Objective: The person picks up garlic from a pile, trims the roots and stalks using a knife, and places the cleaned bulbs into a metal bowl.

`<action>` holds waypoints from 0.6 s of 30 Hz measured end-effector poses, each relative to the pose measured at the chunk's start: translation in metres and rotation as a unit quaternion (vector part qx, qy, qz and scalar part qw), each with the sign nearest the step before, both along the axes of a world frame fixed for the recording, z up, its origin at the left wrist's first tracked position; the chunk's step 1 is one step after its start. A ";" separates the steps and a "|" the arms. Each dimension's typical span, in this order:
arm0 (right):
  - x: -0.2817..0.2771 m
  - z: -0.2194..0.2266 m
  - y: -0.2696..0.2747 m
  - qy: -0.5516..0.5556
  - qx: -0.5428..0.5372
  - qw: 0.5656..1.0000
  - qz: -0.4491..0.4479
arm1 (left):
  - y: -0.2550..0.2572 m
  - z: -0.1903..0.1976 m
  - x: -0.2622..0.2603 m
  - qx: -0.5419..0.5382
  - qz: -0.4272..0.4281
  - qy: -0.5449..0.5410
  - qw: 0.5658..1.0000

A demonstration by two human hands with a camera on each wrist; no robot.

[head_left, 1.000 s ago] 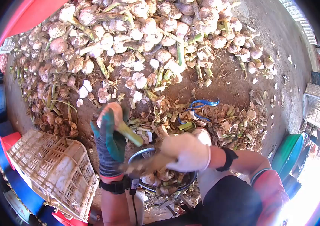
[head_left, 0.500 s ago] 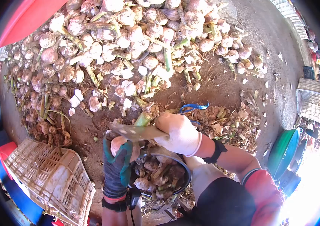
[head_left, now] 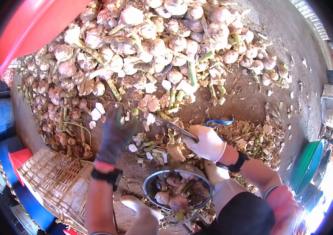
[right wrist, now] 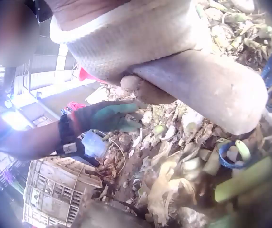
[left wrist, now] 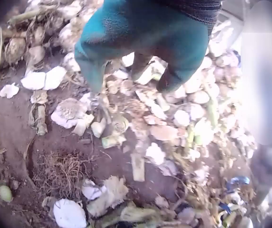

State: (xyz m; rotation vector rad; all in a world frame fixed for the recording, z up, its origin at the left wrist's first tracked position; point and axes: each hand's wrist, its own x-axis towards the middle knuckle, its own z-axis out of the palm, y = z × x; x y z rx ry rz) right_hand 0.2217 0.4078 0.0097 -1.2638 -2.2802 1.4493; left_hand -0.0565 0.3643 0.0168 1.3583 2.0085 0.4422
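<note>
My left hand (head_left: 117,133), in a grey and green glove, reaches over the floor at the near edge of the garlic pile (head_left: 151,43). In the left wrist view the green-coated fingers (left wrist: 93,71) point down, bent and spread, above garlic scraps and cut stalks, with nothing visible between them. My right hand (head_left: 207,143), in a white glove, grips a knife (head_left: 176,128) whose long dirty blade points left over the scraps. Below the hands, between the legs, a metal-rimmed bucket (head_left: 147,186) contains several garlic bulbs (head_left: 178,203), one with a short green stalk stub.
Left of the legs a dirty white plastic crate (head_left: 56,180) lies tilted, beside blue tubs (head_left: 3,117). A red basin (head_left: 37,31) overhangs the upper left. Peelings and cut stalks (head_left: 252,137) lie heaped right of the knife, with a blue strap (head_left: 219,122). A green basin (head_left: 307,164) stands far right.
The left hand held a stalked garlic bulb, brought under the knife half a second ago; it has let go and moved forward to the pile. The knife, still gripped, has shifted right.
</note>
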 end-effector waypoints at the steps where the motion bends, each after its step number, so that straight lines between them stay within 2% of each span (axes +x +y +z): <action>1: 0.002 -0.002 0.000 0.002 -0.001 1.000 -0.001 | 0.021 -0.004 -0.007 -0.034 0.018 0.021 0.999; 3: 0.006 -0.007 -0.001 -0.004 -0.022 1.000 0.001 | 0.050 -0.022 -0.023 -0.070 0.034 0.042 0.996; 5: 0.007 -0.008 0.001 -0.003 -0.024 1.000 -0.003 | 0.061 -0.066 -0.045 -0.119 0.001 0.136 0.984; 6: 0.008 -0.009 0.002 0.005 -0.010 1.000 -0.003 | 0.059 -0.078 -0.047 -0.120 -0.001 0.135 0.984; 8: 0.013 -0.010 0.003 0.012 0.000 1.000 -0.003 | 0.041 -0.093 -0.046 -0.031 0.031 0.191 0.981; 10: 0.015 -0.011 0.007 0.016 -0.044 0.999 -0.028 | 0.003 -0.091 -0.049 0.017 -0.014 0.078 0.997; 12: 0.015 -0.014 0.006 0.015 -0.046 0.998 -0.033 | -0.045 -0.077 -0.027 0.046 -0.056 0.110 0.991; 14: 0.013 -0.015 0.003 0.012 -0.053 0.998 -0.039 | -0.085 -0.059 -0.007 0.061 -0.142 0.153 0.976; 15: 0.011 -0.013 0.003 0.009 -0.038 0.999 -0.029 | -0.092 -0.051 -0.006 0.058 -0.143 0.151 0.976; 17: 0.009 -0.013 -0.001 -0.001 -0.029 0.999 -0.017 | -0.106 -0.037 -0.005 0.034 -0.122 0.039 0.991; 18: 0.006 -0.013 -0.003 0.012 -0.012 1.000 -0.010 | -0.112 -0.034 -0.004 0.007 -0.047 0.078 0.996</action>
